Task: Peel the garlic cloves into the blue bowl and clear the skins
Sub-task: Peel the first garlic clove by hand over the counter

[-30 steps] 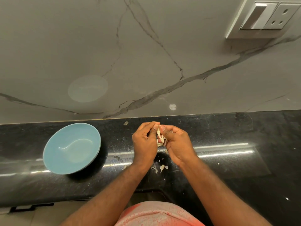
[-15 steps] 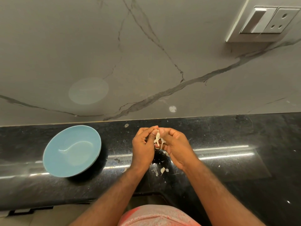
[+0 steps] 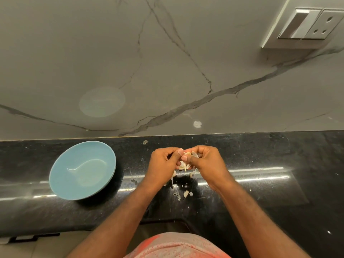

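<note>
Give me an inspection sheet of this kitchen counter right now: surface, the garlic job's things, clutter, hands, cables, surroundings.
Surface: black polished countertop, glossy with light streaks, a few pale specks.
Job's things: blue bowl at the left, upright, no cloves seen in it; garlic held between both hands above the counter.
Clutter: loose garlic skins on the counter below the hands.
Hands: left hand and right hand both pinch the garlic, fingertips together.
Cables: nothing seen.
Surroundings: grey veined marble backsplash; switch and socket plate at upper right; a white spot low on the wall.
</note>
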Available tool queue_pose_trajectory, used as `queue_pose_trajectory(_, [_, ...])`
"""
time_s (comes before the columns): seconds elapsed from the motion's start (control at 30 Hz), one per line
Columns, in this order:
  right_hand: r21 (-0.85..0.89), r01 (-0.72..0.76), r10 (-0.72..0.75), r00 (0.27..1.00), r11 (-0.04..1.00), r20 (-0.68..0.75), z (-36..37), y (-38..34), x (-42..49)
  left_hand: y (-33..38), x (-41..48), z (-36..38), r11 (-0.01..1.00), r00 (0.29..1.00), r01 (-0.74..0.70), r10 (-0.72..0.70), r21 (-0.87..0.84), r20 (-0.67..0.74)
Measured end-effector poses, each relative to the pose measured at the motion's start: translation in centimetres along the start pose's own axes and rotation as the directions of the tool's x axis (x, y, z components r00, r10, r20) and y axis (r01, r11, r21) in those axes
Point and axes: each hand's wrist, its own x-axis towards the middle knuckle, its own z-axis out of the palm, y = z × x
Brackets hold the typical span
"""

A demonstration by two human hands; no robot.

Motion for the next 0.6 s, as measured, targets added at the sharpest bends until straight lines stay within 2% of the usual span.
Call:
queue_pose_trajectory(0.13, [0.24, -0.053, 0.062, 0.998, 0.969, -0.03, 0.8, 0.2, -0.1, -0.3, -0.4, 1.5, 0.974, 0.97, -0.149, 0.177, 0.168, -0.167])
queue_pose_trajectory(0.2, [0.306, -0.072, 0.09, 0.995, 0.949, -0.046, 1.2, 0.4, -0.1, -0.4, -0.3, 2.1, 0.968, 0.954, -0.161, 0.202, 0.194, -0.219])
queue_pose_trajectory(0.3, [0.372, -0.079, 0.105, 0.993, 0.925, -0.051, 1.6, 0.5, 0.0, -0.3, -0.5, 2.8, 0.984, 0.953, -0.097, 0.135, 0.148, -0.272])
queue_pose_trajectory(0.43, [0.373, -0.064, 0.088, 0.995, 0.926, -0.046, 1.9, 0.6, 0.4, -0.2, -0.2, 2.4, 0.999, 0.967, 0.014, -0.022, -0.034, -0.253])
queue_pose_trajectory(0.5, [0.371, -0.079, 0.105, 0.993, 0.925, -0.05, 1.8, 1.0, 0.7, -0.4, -0.2, 1.7, 0.998, 0.969, 0.037, -0.05, -0.06, -0.243])
queue_pose_trajectory(0.6, [0.274, -0.148, 0.166, 0.985, 0.95, -0.043, 1.3, 2.0, 0.7, -1.3, -0.4, 0.7, 0.995, 0.97, 0.097, -0.102, -0.032, -0.222])
